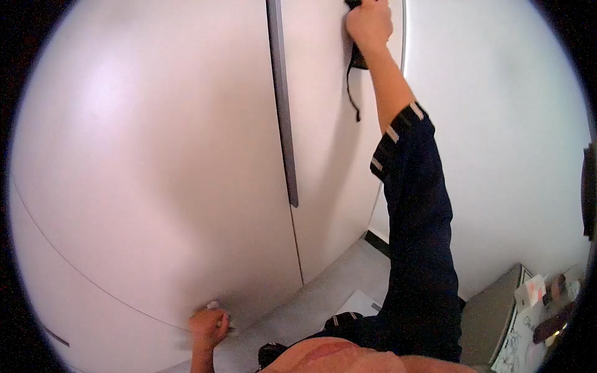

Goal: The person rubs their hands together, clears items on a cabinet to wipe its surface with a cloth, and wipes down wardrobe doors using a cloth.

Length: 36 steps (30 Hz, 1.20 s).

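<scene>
My right hand [371,26] is raised at the top of the view, in front of a pale cabinet door [329,149]. Its fingers are closed round a dark item with a thin hanging strap [351,93]; most of the item is covered by the hand, so its kind is unclear. Low on the left, my left hand [209,326] is curled into a fist near the wide white door [143,186]. A small whitish bit shows at its fingers, too blurred to name.
A long grey vertical handle strip [283,105] runs along the gap between the doors. On the right is a white wall [491,143]. At lower right, a grey-sided table or cabinet [491,320] carries papers and cluttered small items. Grey floor [336,276] shows below.
</scene>
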### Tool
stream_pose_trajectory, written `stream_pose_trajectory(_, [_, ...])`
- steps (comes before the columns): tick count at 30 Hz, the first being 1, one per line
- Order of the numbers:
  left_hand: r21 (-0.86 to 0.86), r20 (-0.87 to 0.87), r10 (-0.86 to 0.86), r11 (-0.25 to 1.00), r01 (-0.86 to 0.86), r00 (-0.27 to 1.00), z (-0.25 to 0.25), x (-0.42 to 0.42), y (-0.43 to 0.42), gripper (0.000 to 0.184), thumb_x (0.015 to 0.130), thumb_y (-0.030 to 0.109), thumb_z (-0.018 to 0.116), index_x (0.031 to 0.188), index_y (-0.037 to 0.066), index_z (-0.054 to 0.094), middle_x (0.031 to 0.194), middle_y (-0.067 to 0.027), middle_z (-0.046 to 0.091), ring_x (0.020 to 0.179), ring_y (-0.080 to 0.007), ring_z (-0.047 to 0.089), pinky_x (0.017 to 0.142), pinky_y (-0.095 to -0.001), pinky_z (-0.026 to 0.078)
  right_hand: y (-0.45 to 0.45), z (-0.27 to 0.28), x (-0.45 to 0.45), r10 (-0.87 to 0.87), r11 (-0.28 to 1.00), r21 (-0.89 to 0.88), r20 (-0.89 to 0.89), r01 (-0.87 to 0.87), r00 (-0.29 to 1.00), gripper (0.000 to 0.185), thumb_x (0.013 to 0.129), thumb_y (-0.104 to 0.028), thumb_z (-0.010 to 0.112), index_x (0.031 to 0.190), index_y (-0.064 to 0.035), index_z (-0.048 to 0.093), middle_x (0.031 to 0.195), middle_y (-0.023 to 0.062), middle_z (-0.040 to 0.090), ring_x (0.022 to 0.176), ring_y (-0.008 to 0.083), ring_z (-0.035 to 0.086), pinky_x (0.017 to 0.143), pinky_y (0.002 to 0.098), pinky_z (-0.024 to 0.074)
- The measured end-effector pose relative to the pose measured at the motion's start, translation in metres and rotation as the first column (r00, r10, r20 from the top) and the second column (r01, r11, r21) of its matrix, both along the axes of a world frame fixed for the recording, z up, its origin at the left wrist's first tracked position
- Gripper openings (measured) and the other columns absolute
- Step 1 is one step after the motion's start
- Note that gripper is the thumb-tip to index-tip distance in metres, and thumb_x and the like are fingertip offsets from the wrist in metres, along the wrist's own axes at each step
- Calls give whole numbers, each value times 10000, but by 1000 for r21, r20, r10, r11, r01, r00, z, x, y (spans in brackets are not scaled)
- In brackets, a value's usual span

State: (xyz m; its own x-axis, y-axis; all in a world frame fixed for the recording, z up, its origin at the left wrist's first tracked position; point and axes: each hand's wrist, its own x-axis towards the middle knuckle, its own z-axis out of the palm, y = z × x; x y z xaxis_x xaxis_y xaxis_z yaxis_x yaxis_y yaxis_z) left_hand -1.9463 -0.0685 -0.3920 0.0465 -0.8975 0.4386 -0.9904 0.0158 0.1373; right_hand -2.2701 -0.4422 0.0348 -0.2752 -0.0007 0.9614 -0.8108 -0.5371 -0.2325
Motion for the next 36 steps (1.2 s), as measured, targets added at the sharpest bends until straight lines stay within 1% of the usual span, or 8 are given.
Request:
stream_pose_trajectory(9, [33, -164, -28, 999, 34, 986, -24, 15, 2, 72, 731, 179, 634, 715, 109, 637, 673, -77, 620, 583, -276, 593, 535, -388, 449, -16, -8, -37, -177, 906, 358, -169, 228, 970, 425, 782, -115, 492, 1179, -242, 573, 1096, 134, 558, 993, 314, 567, 797, 435, 482])
stream_pose_trajectory(14, [53, -207, -57, 996, 69, 977, -3, -2, 17, 74, 734, 174, 641, 709, 105, 636, 665, -87, 615, 566, -272, 587, 529, -381, 450, 27, -40, 28, 51, 944, -282, -382, -169, 923, 395, 793, -42, 496, 1129, -225, 595, 1086, 128, 558, 966, 318, 553, 805, 409, 469])
stream_pose_trajectory(17, [118, -172, -63, 989, 85, 983, 5, -6, 8, 84, 743, 178, 636, 705, 104, 636, 663, -89, 615, 559, -268, 587, 529, -374, 453, 56, -31, 40, 186, 872, -349, -412, -343, 892, 370, 786, -24, 449, 1116, -132, 577, 1044, 188, 537, 933, 359, 536, 820, 451, 447])
stream_pose_trajectory(21, [9, -228, -124, 992, 129, 966, -3, -10, 17, 86, 742, 177, 632, 703, 101, 635, 637, -86, 604, 557, -272, 584, 527, -369, 454, 33, 16, -4, 86, 994, 86, -137, -75, 987, 307, 808, -64, 455, 1085, -120, 575, 1068, 179, 538, 990, 338, 530, 827, 455, 441])
stream_pose_trajectory(28, [23, -230, -120, 991, 128, 966, -10, -5, 14, 103, 747, 204, 614, 701, 115, 636, 610, -75, 590, 551, -283, 575, 511, -390, 435, -33, -59, -60, -198, 930, 249, -280, 270, 940, 402, 729, -175, 599, 1118, -89, 541, 1094, 148, 547, 976, 315, 556, 834, 425, 464])
stream_pose_trajectory(31, [169, -76, -100, 979, 111, 992, 17, -18, 12, 141, 757, 239, 597, 698, 119, 642, 612, -83, 590, 559, -282, 581, 512, -397, 434, -9, -67, -53, 149, 936, 346, -211, -68, 966, 456, 718, -190, 595, 1144, -64, 492, 1098, 184, 536, 960, 334, 565, 846, 426, 458])
stream_pose_trajectory(35, [167, -202, -62, 981, 96, 978, -18, -3, 12, 169, 752, 274, 597, 705, 120, 649, 623, -80, 602, 572, -279, 589, 535, -391, 454, 9, -20, -33, 170, 968, 223, -226, -118, 959, 547, 698, -180, 607, 1194, -21, 438, 1113, 207, 526, 942, 355, 564, 852, 426, 444])
stream_pose_trajectory(36, [231, -145, -32, 971, 65, 989, -28, 3, 12, 165, 749, 274, 601, 709, 121, 650, 626, -78, 605, 576, -275, 593, 542, -388, 460, 24, -6, -27, 327, 918, 278, -127, -283, 937, 487, 726, -168, 522, 1212, -134, 505, 1072, 250, 524, 1000, 396, 518, 867, 442, 433])
